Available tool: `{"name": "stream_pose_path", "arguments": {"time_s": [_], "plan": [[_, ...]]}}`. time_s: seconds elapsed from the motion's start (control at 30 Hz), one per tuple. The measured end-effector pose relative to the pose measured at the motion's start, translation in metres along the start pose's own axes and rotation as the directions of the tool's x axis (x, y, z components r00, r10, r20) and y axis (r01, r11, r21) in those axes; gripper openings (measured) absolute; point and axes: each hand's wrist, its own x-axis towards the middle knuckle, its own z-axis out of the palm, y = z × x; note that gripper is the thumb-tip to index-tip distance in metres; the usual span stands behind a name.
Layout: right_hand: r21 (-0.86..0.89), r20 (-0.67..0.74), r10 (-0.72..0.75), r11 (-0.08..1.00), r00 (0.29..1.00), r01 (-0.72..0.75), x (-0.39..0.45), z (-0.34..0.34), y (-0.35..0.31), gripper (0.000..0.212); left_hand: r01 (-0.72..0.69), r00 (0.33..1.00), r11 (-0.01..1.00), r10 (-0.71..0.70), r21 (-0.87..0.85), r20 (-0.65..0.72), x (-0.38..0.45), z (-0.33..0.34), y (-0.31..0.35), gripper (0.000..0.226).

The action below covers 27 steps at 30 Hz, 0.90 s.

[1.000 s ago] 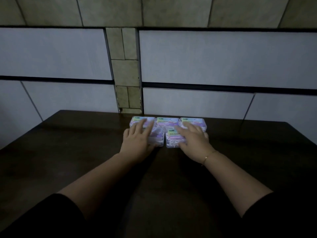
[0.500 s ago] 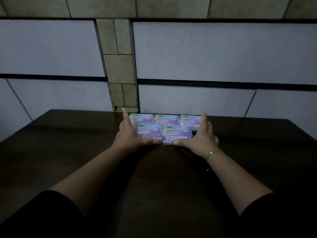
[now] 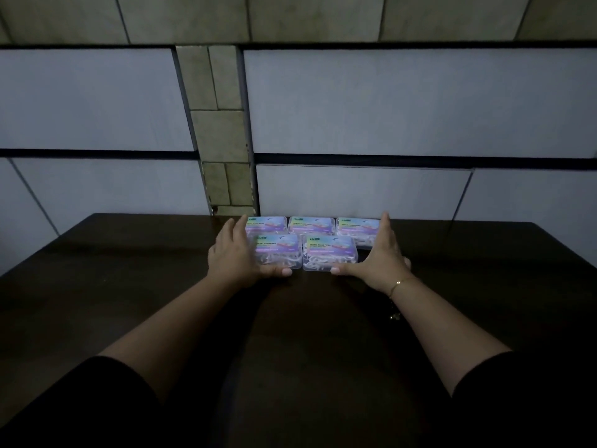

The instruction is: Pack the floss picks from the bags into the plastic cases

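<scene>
1. Half a second ago both hands already flanked the group of cases; since then the view has tipped slightly and the hands have barely shifted. A second ago they lay flat on top of the lids.
2. The left hand stands on edge with straight fingers along the left side of the front-left case, its thumb lying across that case's near edge; whether it presses the plastic cannot be told.
3. The right hand mirrors it: fingers straight, thumb along the near edge of the front-right case, palm just right of it.
4. Behind the front-right case stand three more closed cases: back-left, back-middle and back-right, all close together.
5. The iridescent lid labels read "DENTAL FLOSS PICKS"; the smaller print is too fine to read. White floss picks show through the clear walls.
6. A thin bracelet circles the right wrist; dark sleeves cover both upper arms.
7. The cases sit at the far edge of a dark wooden table, against a wall of pale panels with a strip of stone tiles.
</scene>
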Motion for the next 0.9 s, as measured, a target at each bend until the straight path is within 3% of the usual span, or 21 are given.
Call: {"name": "stream_pose_path", "arguments": {"time_s": [0.17, 0.3, 0.4, 0.47, 0.53, 0.63, 0.73, 0.9], "plan": [[-0.021, 0.092, 0.006, 1.000, 0.996, -0.004, 0.011, -0.010, -0.001, 0.118, 0.050, 0.983, 0.975, -0.009, -0.218, 0.184, 0.013, -0.012, 0.006, 0.141], [-0.001, 0.077, 0.018, 1.000, 0.997, -0.018, 0.016, -0.008, -0.001, 0.110, 0.049, 0.978, 0.968, 0.004, -0.245, 0.209, 0.016, -0.011, 0.006, 0.141], [0.004, 0.085, 0.000, 1.000, 0.996, -0.001, 0.010, -0.010, 0.001, 0.109, 0.009, 0.985, 0.986, 0.019, -0.165, 0.169, 0.015, -0.008, 0.002, 0.140], [-0.053, 0.033, -0.057, 0.997, 0.998, 0.059, 0.004, -0.010, 0.001, 0.101, -0.092, 0.994, 0.995, 0.094, -0.038, 0.056, 0.009, -0.006, 0.000, 0.125], [-0.195, -0.032, -0.185, 0.965, 0.982, 0.176, -0.001, -0.007, 0.002, 0.081, -0.239, 0.968, 0.967, 0.244, 0.085, -0.053, 0.000, -0.003, 0.000, 0.091], [-0.314, -0.052, -0.285, 0.915, 0.957, 0.255, -0.007, -0.001, 0.003, 0.050, -0.346, 0.927, 0.924, 0.364, 0.164, -0.092, -0.008, -0.001, 0.005, 0.049], [-0.332, -0.067, -0.258, 0.917, 0.964, 0.223, -0.008, 0.000, 0.005, 0.044, -0.346, 0.928, 0.925, 0.362, 0.156, -0.084, -0.008, 0.001, 0.012, 0.039], [-0.338, -0.044, -0.233, 0.919, 0.972, 0.205, -0.007, -0.002, 0.004, 0.045, -0.349, 0.929, 0.921, 0.364, 0.175, -0.061, -0.008, 0.004, 0.018, 0.043]]}}
